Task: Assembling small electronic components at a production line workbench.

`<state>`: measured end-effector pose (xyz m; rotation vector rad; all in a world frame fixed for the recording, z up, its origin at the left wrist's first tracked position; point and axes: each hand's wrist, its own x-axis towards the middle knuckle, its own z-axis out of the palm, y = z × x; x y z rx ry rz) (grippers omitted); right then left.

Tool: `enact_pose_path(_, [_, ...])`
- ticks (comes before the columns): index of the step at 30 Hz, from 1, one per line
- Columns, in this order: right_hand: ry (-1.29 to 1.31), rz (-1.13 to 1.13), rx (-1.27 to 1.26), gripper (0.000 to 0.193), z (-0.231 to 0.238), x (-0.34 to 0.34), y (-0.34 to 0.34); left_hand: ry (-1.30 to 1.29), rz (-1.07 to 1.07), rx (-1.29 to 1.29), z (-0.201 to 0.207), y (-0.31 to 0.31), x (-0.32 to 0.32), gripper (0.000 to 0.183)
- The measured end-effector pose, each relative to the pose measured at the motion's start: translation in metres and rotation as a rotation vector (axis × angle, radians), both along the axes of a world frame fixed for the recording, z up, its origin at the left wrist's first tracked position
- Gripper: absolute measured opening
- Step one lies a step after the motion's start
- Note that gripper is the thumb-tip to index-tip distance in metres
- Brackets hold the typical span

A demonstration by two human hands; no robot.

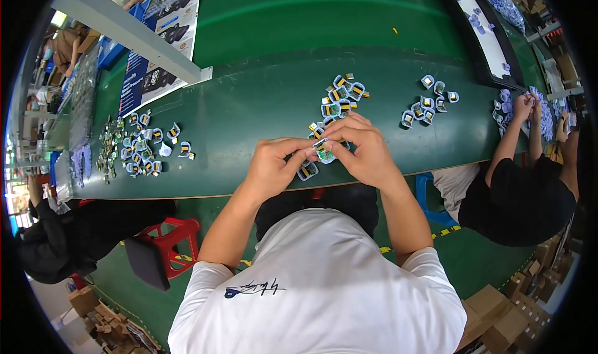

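Just inside the near edge of the green table [261, 111], the left grip [277, 161] and the right grip [364, 148] meet, fingertips pinching a small white casing [324, 155] with a green board. Other casings [338, 94] run in a loose strip from beneath the hands toward the far side, crowding the space directly beyond the fingers. Leftward, a wide open stretch reaches a heap of similar pieces [143, 145]; rightward, a narrower one reaches a smaller cluster [428, 105]. Farther right, a black-rimmed tray [491, 42] bounds that side, with a co-worker [526, 192] seated at the near edge. Back left, a grey metal post [134, 35] meets the tabletop beside a printed poster [163, 49].
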<state>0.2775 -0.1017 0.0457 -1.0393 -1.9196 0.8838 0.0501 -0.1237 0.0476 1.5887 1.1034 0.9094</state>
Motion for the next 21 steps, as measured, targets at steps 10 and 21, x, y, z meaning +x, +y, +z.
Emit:
enact_pose_path(10, [-0.112,-0.181,0.143,0.013,-0.004,-0.012,-0.006,-0.316,0.088,-0.379,-0.023,0.009,-0.003,0.018])
enact_pose_path(21, [-0.193,0.160,0.362,0.012,-0.015,-0.023,0.010,-0.373,0.036,-0.360,-0.030,0.017,-0.018,0.015])
